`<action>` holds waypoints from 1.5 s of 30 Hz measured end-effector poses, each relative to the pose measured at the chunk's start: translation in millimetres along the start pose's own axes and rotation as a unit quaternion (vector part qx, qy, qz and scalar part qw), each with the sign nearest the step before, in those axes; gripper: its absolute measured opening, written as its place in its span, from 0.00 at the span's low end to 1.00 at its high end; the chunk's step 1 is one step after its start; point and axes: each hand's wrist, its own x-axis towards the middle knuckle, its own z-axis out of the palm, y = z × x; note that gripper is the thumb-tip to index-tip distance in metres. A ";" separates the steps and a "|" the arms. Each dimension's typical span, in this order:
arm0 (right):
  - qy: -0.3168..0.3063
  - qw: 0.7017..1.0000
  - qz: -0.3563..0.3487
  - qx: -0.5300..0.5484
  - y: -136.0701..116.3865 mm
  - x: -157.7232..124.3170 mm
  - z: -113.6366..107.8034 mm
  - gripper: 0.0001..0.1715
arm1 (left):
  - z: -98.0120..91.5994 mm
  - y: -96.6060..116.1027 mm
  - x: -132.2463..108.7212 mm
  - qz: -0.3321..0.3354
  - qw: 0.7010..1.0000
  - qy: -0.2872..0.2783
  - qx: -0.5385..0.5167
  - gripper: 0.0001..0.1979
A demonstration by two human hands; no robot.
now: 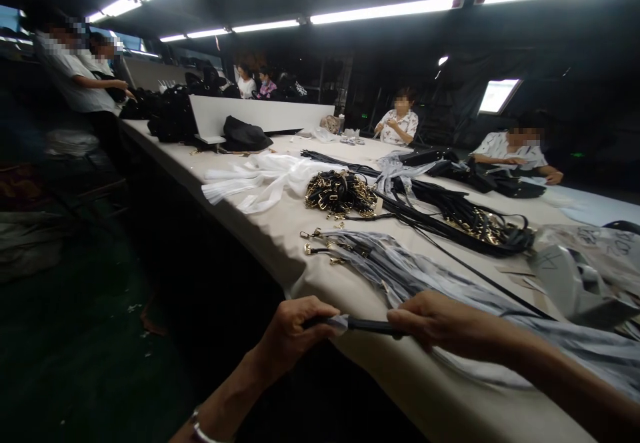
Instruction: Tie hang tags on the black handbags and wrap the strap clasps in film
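A black strap [373,325] is stretched between my hands just off the table's front edge. My left hand [295,326] grips one end, where a bit of clear plastic wrap [340,323] shows at the fingertips. My right hand [425,316] is closed around the strap farther right. Beyond my hands lie several plastic-sleeved black straps [400,263], their gold clasps [309,249] pointing left. Farther back sits a bundle of black straps with gold buckles [340,193], and right of it a long bunch of black straps [450,213].
White plastic sleeves [270,176] are spread on the cloth-covered table [260,236]. A grey-white tape dispenser [575,283] stands at the right by a clear bag [600,249]. A white board [265,115] and black goods [173,116] are farther back. Several people sit or stand around.
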 end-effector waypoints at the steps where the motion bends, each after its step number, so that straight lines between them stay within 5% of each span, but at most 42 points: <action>1: -0.016 0.999 0.011 0.035 7.2 0.7 -3.4 0.33 | -1.1 0.0 -0.8 0.009 1.000 -0.005 0.009 0.11; 4: 0.023 0.999 0.029 0.037 12.1 1.3 -3.6 0.27 | 2.7 -1.3 -2.0 -0.050 0.998 -0.035 -0.016 0.11; 9: 0.131 0.968 -0.068 -0.201 -16.0 -7.4 10.1 0.14 | 5.2 -1.2 -0.7 -0.254 0.939 -0.117 -0.202 0.09; 15: 0.238 0.871 -0.273 -0.333 -22.9 -23.5 13.9 0.22 | -6.0 -7.5 0.1 -0.280 0.904 -0.188 -0.263 0.13; 19: 0.272 0.837 -0.315 -0.355 -16.1 -24.8 17.3 0.15 | 2.1 -15.4 0.9 -0.296 0.898 -0.192 -0.264 0.11; 23: 0.232 0.895 -0.224 -0.309 -10.7 -16.6 30.6 0.11 | 12.3 -11.7 2.2 -0.297 0.898 -0.186 -0.266 0.09; 27: 0.154 0.986 -0.054 -0.047 -7.6 -0.5 38.4 0.11 | 15.5 -2.5 -0.1 -0.275 0.923 -0.172 -0.205 0.09; 30: 0.084 0.971 0.041 0.219 -2.2 8.7 38.1 0.18 | 15.4 -3.7 -3.7 -0.141 0.981 -0.124 -0.057 0.11; 33: -0.026 0.933 0.048 0.356 3.2 6.9 33.8 0.21 | 16.3 -13.8 -5.9 -0.026 0.995 -0.084 0.054 0.14; 38: -0.094 0.932 -0.009 0.349 3.1 -11.0 20.9 0.23 | 19.9 -31.6 -4.6 -0.138 0.988 -0.036 -0.052 0.07; 42: -0.067 0.961 0.012 0.270 1.0 -13.9 18.5 0.21 | 19.9 -31.2 -2.0 -0.240 0.951 -0.092 -0.170 0.08; 45: -0.016 0.983 -0.001 0.184 -1.6 -4.7 25.8 0.13 | 21.6 -27.0 0.0 -0.257 0.931 -0.138 -0.218 0.09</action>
